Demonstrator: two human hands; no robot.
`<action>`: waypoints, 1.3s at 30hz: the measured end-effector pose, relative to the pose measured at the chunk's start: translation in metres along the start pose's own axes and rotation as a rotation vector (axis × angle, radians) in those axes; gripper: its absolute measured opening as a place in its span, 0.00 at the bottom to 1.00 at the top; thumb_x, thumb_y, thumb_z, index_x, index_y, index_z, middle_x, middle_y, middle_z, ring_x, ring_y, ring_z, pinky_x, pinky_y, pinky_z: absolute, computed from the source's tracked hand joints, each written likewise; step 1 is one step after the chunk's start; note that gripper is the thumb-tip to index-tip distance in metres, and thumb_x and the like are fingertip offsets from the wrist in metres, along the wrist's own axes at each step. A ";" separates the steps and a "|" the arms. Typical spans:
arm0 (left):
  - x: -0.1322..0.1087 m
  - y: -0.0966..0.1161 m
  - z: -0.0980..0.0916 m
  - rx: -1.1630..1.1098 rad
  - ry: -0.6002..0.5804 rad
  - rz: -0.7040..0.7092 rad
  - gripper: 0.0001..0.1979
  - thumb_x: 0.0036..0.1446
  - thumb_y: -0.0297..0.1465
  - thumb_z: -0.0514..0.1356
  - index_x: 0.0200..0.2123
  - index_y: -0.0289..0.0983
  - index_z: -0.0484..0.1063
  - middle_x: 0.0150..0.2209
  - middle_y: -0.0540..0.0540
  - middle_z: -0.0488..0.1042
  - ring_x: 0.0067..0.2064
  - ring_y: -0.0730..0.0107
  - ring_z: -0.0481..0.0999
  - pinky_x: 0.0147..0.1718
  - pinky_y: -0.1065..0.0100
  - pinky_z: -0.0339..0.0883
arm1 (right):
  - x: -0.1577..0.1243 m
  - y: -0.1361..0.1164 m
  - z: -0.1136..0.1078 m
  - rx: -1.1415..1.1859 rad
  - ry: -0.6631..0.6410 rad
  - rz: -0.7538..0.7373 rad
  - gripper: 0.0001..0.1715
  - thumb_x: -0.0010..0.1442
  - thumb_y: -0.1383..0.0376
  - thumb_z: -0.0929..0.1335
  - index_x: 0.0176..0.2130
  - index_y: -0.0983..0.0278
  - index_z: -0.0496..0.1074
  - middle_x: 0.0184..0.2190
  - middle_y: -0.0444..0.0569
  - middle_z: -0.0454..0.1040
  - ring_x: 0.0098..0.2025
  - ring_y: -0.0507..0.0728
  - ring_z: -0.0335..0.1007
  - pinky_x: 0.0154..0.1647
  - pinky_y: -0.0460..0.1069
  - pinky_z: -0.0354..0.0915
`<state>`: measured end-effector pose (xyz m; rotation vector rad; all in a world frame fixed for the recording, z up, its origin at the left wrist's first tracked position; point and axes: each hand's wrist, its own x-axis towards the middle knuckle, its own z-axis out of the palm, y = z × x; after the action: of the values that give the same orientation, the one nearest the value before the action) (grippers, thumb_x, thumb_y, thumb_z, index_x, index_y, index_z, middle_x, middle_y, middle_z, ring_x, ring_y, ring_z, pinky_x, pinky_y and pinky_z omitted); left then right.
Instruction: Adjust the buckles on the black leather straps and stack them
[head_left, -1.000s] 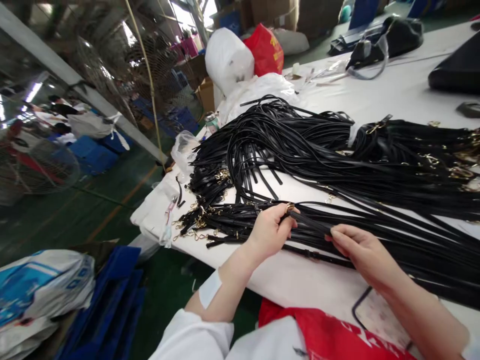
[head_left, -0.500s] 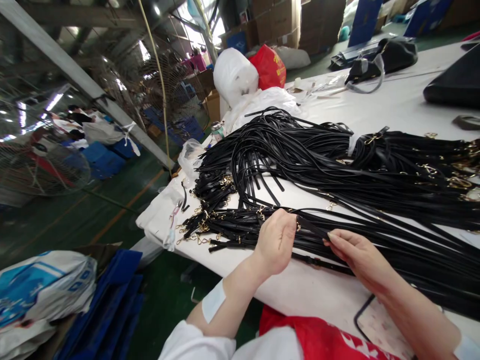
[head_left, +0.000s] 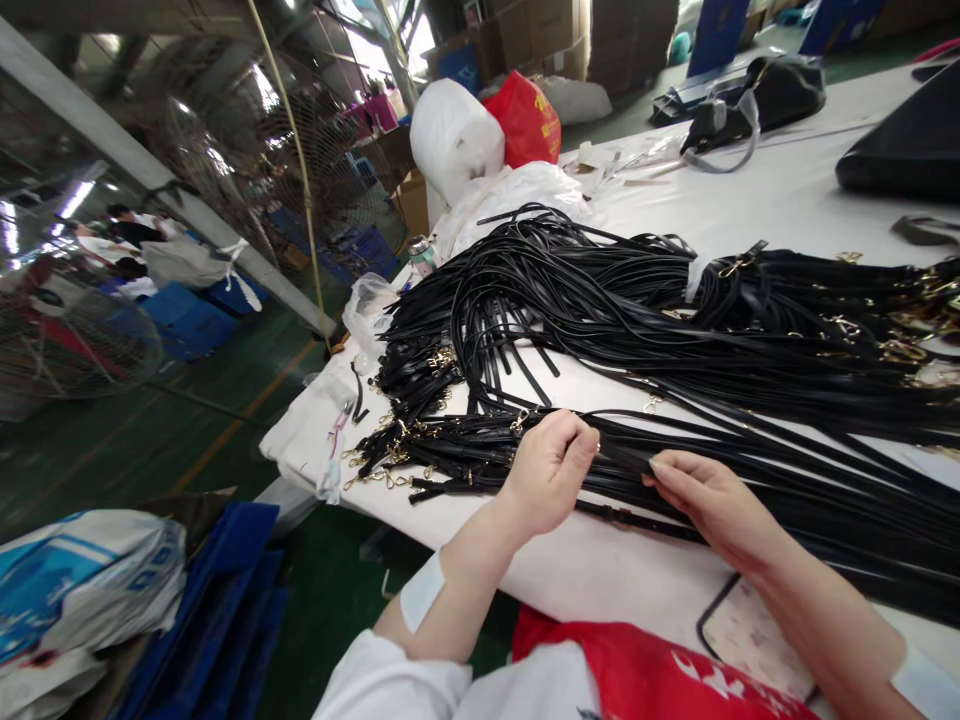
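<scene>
My left hand (head_left: 551,470) is closed round a black strap (head_left: 624,458) above the near edge of the table. A pinch of my right hand (head_left: 694,490) grips the same strap farther right, so a short length runs between the two hands. Under and behind them lies a row of black straps (head_left: 780,470) with gold clasps (head_left: 519,420) at their left ends. A larger heap of black straps (head_left: 577,290) spreads beyond, some ends curling down to the white tabletop.
A white wrapped roll (head_left: 456,140) and a red bag (head_left: 525,120) stand at the back. Black handbags (head_left: 784,90) lie far right on the white table (head_left: 810,190). Blue crates (head_left: 202,600) and a printed sack (head_left: 90,580) sit on the floor at left.
The view has shifted a little, so the scene sits slightly left and higher. Both hands keep their hold on the strap; the left fingers have closed further over the strap and its gold fitting.
</scene>
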<state>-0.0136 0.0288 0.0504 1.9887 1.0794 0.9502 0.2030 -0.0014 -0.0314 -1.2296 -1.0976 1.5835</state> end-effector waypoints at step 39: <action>0.011 -0.005 0.071 0.087 -0.492 -0.094 0.13 0.67 0.35 0.49 0.36 0.37 0.69 0.34 0.47 0.76 0.34 0.67 0.73 0.34 0.68 0.64 | -0.050 -0.004 -0.010 -0.127 0.660 -0.341 0.11 0.58 0.58 0.73 0.38 0.63 0.77 0.28 0.46 0.78 0.28 0.54 0.76 0.30 0.49 0.74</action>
<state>0.0485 0.0257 0.0137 2.0702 0.9310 0.3358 0.2223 -0.0464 -0.0168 -1.4163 -0.9109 0.7689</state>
